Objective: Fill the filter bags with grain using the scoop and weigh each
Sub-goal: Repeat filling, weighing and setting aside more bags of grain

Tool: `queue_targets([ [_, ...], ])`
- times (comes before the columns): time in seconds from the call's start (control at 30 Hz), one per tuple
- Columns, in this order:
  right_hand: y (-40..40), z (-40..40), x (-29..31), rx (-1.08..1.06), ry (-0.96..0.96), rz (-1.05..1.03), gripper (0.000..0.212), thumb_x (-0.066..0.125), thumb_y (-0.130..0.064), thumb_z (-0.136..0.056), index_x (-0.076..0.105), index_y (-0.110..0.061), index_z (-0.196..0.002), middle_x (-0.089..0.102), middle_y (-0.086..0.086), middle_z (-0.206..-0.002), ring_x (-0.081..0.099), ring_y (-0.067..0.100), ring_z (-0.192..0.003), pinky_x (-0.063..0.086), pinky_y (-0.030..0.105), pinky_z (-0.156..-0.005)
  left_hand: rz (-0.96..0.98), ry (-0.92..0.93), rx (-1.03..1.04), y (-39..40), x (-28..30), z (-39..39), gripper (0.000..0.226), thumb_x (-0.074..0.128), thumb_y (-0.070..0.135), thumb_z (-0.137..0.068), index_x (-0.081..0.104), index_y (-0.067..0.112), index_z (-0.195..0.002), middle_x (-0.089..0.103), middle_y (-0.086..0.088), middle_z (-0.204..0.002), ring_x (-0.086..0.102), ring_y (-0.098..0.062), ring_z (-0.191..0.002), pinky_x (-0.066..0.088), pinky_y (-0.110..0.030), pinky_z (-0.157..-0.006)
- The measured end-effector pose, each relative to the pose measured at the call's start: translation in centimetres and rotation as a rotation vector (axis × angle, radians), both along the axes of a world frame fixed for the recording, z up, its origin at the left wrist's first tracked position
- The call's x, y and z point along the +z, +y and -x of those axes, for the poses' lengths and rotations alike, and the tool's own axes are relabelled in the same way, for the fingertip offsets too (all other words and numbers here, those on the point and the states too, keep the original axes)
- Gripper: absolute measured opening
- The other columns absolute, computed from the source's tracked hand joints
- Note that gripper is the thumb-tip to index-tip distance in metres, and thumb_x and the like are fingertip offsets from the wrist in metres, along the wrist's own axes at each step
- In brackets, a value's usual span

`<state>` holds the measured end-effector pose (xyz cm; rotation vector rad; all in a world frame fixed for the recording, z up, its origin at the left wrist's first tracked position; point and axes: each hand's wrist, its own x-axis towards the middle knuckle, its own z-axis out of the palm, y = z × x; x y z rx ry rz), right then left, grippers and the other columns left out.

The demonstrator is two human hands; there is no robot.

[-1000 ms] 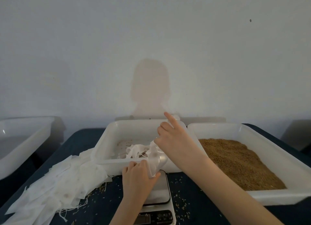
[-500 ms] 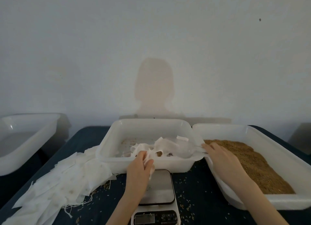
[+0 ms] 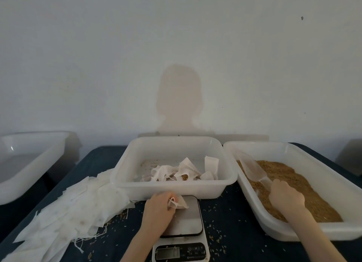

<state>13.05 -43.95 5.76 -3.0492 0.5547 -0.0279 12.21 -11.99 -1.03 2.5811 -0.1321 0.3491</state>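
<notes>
L hand (image 3: 158, 208) pinches filter bag (image 3: 179, 204); R hand (image 3: 285, 195) holds scoop (image 3: 253, 170).

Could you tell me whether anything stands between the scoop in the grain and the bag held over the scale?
Nothing visible does: between the scoop and the bag lie only the tray rim and bare table.

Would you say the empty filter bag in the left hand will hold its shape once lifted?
Probably not: the filter bag looks thin and crumpled in the left hand, so likely floppy and very light. Its mouth may need holding open.
</notes>
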Motion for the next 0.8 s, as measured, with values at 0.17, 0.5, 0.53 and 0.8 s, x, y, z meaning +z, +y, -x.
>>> queue_targets([
  [0.17, 0.1, -0.6, -0.9, 0.033, 0.174, 0.024, 0.03, 0.037, -0.007, -0.096, 0.054, -0.014, -0.119, 0.053, -0.005, -0.082, 0.055, 0.011, -0.072, 0.042, 0.022, -0.062, -0.039, 0.027, -0.028, -0.2, -0.6, -0.5, 0.011, 0.05, 0.029, -0.086, 0.056, 0.035, -0.093, 0.05, 0.017, -0.086, 0.043, -0.001, -0.081, 0.036, -0.018, -0.071],
  [0.5, 0.9, -0.3, -0.4, 0.091, 0.089, 0.059, 0.022, 0.039, -0.021, -0.1, 0.059, -0.017, -0.105, 0.056, -0.006, -0.082, 0.06, 0.012, -0.078, 0.046, 0.023, -0.064, 0.086, 0.067, -0.184, 0.2, -0.3, 0.7, 0.017, 0.051, 0.049, -0.086, 0.053, 0.041, -0.101, 0.053, 0.024, -0.096, 0.046, 0.005, -0.092, 0.037, -0.016, -0.079],
  [0.53, 1.4, -0.1, 0.0, 0.121, -0.028, 0.057, 0.021, 0.04, -0.023, -0.1, 0.059, -0.018, -0.102, 0.054, -0.007, -0.083, 0.059, 0.011, -0.076, 0.048, 0.023, -0.063, 0.121, 0.06, -0.18, 0.4, -0.2, 0.8, 0.016, 0.051, 0.048, -0.087, 0.053, 0.042, -0.101, 0.055, 0.024, -0.1, 0.048, 0.005, -0.094, 0.037, -0.015, -0.081],
  [0.8, 9.7, 3.2, -4.1, 0.745, -0.467, -0.166, 0.004, 0.062, -0.026, -0.086, 0.06, -0.029, -0.085, 0.055, -0.016, -0.062, 0.047, -0.002, -0.048, 0.03, 0.008, -0.043, 0.482, -0.037, 0.013, 2.3, -1.5, 1.9, 0.02, 0.051, 0.031, -0.094, 0.05, 0.035, -0.113, 0.058, 0.021, -0.105, 0.055, 0.004, -0.098, 0.044, -0.018, -0.086],
])
